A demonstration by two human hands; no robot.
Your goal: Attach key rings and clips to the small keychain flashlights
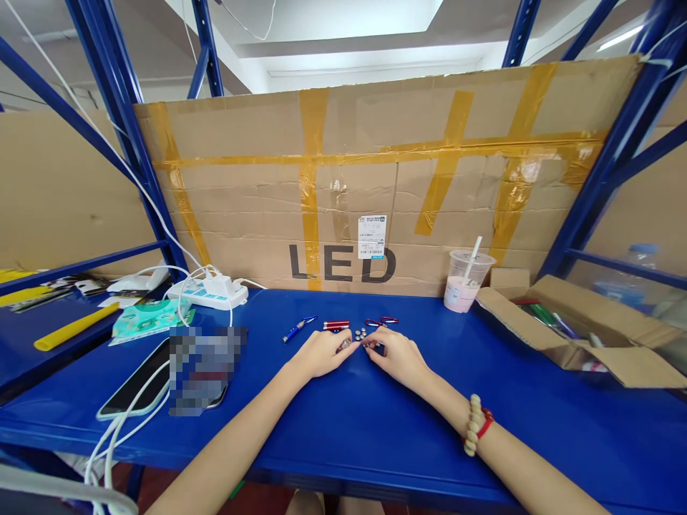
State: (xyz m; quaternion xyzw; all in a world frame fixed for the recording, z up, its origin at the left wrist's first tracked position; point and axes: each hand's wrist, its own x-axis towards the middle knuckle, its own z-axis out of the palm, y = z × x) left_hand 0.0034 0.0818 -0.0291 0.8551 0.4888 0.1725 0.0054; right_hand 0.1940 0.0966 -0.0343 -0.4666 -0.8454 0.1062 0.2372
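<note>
Both my hands rest on the blue table (343,415), fingertips meeting over a small cluster of silver button cells (361,333). My left hand (322,352) has its fingers curled in a pinch on something small that I cannot make out. My right hand (396,353) pinches a small part at its fingertips, too small to name. Just beyond the fingers lie a red tube-shaped keychain light (335,325), a red carabiner clip (382,321) and, further left, a blue keychain light (296,330).
A smartphone (137,383) with white cables lies front left, a white power strip (208,292) behind it. A plastic cup with a straw (466,280) and an open cardboard box (580,329) of pens stand right. A taped cardboard wall (376,179) marked LED backs the table.
</note>
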